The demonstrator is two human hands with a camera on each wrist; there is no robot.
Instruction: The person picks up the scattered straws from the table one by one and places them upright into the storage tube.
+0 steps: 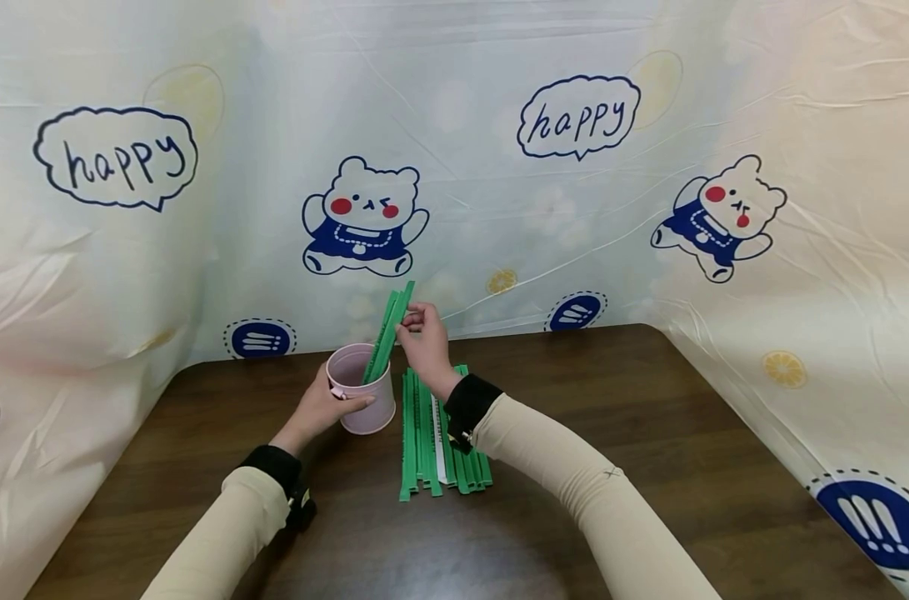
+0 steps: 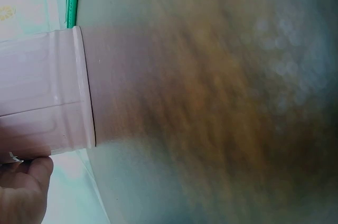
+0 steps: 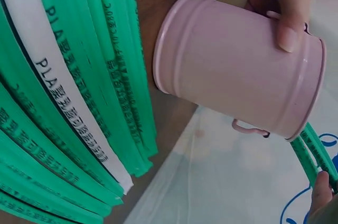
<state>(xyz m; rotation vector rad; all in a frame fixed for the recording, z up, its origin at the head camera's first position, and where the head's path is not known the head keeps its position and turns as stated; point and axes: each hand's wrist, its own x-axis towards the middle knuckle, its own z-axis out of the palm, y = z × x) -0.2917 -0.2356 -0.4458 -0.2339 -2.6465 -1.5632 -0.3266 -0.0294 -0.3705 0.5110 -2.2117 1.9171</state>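
A pink metal bucket [image 1: 372,410] stands on the dark wooden table, its mouth facing up. My left hand [image 1: 321,414] grips it from the left, with the thumb laid along the outer wall in the right wrist view. My right hand [image 1: 428,346] pinches a few green paper-wrapped straws [image 1: 389,333] above the bucket, and their lower ends are inside its mouth. Beside the bucket, under the right wrist, lies a row of similar green wrapped straws [image 1: 415,442]. Among them one strip [image 3: 66,86] shows white with dark print.
The brown table [image 1: 596,467] reaches back to a pale curtain [image 1: 469,208] printed with bears and speech bubbles. A small looped handle fitting [image 3: 248,128] sticks out from the bucket's side.
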